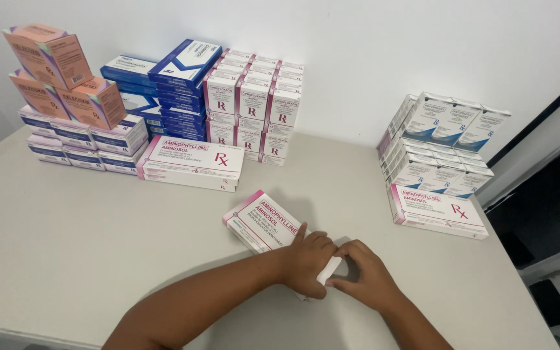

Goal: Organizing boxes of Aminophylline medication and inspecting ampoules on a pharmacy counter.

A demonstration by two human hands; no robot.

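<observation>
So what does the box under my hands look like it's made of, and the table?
The box looks like thin printed cardboard, white with pink edging: crisp folded edges, flat faces and a slight sheen. The table seems a smooth matte laminate or painted board, pale grey and even, with no grain showing; the look leaves that open.

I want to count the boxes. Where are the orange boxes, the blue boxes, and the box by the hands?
orange boxes (56,74): head view, front face.
blue boxes (176,84): head view, stack's side.
pink-edged white box (260,220): head view, top face.
</observation>
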